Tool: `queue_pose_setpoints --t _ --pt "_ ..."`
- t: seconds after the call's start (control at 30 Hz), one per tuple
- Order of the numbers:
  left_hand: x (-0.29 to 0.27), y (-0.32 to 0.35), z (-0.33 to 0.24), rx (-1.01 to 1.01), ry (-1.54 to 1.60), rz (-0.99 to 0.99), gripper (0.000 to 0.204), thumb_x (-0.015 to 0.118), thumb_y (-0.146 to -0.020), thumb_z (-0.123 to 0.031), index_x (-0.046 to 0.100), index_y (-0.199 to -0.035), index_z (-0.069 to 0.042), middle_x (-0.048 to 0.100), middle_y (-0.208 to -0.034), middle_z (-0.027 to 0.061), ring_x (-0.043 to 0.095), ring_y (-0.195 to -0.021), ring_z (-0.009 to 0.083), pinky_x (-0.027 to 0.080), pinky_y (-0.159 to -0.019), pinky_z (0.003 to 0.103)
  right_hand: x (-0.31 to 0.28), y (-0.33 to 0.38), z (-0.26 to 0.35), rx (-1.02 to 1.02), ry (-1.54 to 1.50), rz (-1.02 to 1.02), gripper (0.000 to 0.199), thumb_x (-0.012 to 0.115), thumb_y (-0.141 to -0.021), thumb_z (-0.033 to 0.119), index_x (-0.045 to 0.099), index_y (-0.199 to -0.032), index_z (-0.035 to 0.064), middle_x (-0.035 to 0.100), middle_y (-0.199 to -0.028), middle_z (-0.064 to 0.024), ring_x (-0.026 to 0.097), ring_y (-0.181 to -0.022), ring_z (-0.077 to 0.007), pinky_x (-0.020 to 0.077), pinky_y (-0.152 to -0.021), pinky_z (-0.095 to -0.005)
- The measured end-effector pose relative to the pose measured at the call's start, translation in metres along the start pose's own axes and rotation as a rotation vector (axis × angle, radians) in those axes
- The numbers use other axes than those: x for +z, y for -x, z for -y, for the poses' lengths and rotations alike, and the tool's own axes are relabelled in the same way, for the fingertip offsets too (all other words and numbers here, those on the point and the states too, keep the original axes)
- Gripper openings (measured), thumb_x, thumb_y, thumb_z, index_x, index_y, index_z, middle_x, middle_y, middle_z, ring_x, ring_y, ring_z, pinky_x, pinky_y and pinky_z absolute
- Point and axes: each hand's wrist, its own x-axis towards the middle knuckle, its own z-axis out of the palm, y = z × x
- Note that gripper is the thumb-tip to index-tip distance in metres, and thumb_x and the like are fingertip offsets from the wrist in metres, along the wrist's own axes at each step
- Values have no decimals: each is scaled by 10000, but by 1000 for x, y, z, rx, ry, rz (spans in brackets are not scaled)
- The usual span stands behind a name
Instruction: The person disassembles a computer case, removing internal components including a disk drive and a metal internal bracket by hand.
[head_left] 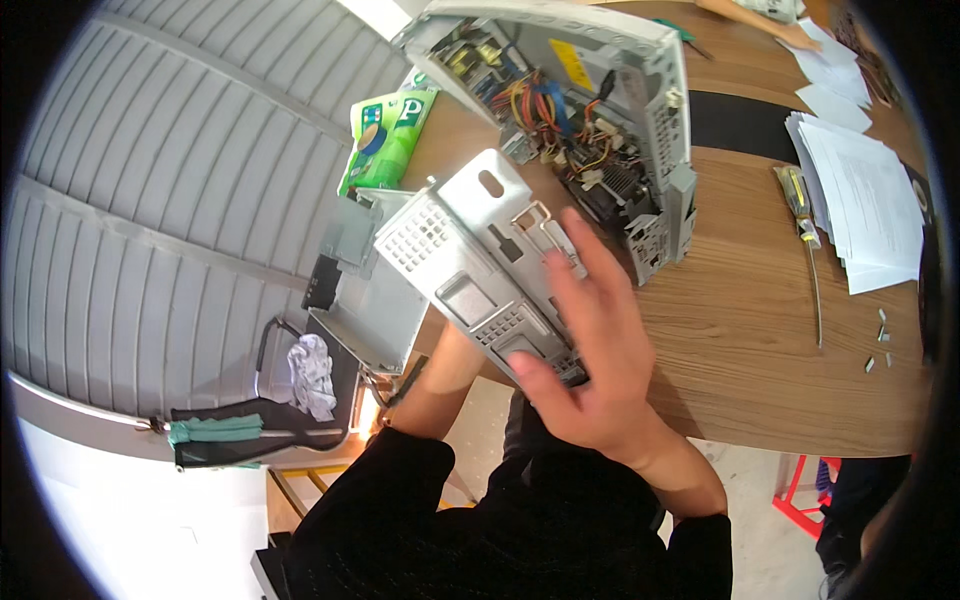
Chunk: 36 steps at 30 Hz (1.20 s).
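A silvery metal computer drive cage (470, 265) with slots and square perforations is tilted in front of me, off the table. My left hand (458, 350) reaches up behind it; its fingers are hidden by the metal, and the piece rests on that hand. Over the cage's right side lies my right hand (600, 350), slightly blurred, fingers stretched out and thumb apart against the face. Just beyond stands an opened computer case (665, 130), with coloured cables (540, 105) and boards showing inside. Left of the cage, a grey metal panel (375, 310) sits at the table edge.
Behind the panel is a green-and-white packet (390, 140). On the right lie a screwdriver (800, 205), stacked papers (865, 200) and several small pale pieces (882, 335). Another person's arm (765, 22) rests at the far right. Crumpled paper (312, 375) is at lower left.
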Motion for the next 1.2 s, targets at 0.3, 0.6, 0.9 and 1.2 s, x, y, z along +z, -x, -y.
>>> queue_pose_setpoints --t 0.3,0.6,0.9,1.2 --pt "-10 50 15 8 -34 -189 534 533 -994 -490 515 -1361 -102 630 -1206 86 641 -1067 213 563 -896 370 24 31 -3 290 -152 -65 632 661 -901 131 413 -1423 -126 558 -1346 -316 610 -1213 -363 479 -1010 -405" --pt "-23 56 24 109 -130 -399 693 361 -998 -607 512 -1380 -48 609 -1277 159 635 -1110 319 560 -918 468 -14 3 -7 -17 231 27 354 700 -844 85 658 -1169 -47 680 -1128 -205 671 -951 -335 529 -827 -371" --pt "-65 -29 -44 473 -130 18 490 537 -1000 -396 502 -1347 -52 604 -1105 131 599 -982 288 482 -961 421 -113 -106 -54 18 125 -398 245 553 -1017 164 677 -1111 -25 729 -1018 -80 652 -950 -141 491 -864 -269" --pt "-44 -73 -40 449 -41 182 493 489 -1018 -420 488 -1372 -78 585 -1199 125 601 -1057 273 524 -929 406 -110 -112 -58 146 -94 -78 308 521 -1034 237 666 -1134 -16 712 -1008 -74 641 -931 -138 488 -848 -276"
